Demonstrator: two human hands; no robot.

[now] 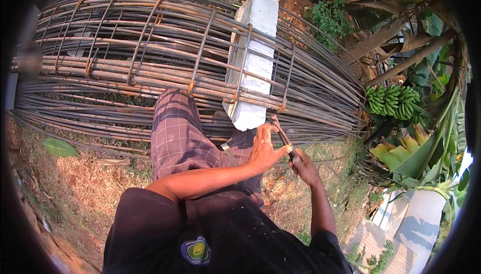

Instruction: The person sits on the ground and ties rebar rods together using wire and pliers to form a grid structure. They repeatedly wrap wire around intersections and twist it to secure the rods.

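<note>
My left hand [264, 149] is at the centre, just below the white block. Its thumb and fingertips press on a slim dark metal tool [282, 132], whose exact kind I cannot make out. Around the lower end of that tool closes my right hand [304, 169], a little lower and to the right. The tool slants, its upper end beside the block's lower end. Beyond both hands lies a long cage of rusty reinforcing bars [150, 66] with square stirrups [202, 48]. The rough white block [255, 48] stands crosswise within the bars near their right end.
Loose long bars [75, 98] lie in bundles beneath and beside the cage. My leg in checked cloth [175, 128] is against the near bars. A banana plant with a green bunch [392, 101] stands at the right. Dry grass [100, 189] covers the ground nearby.
</note>
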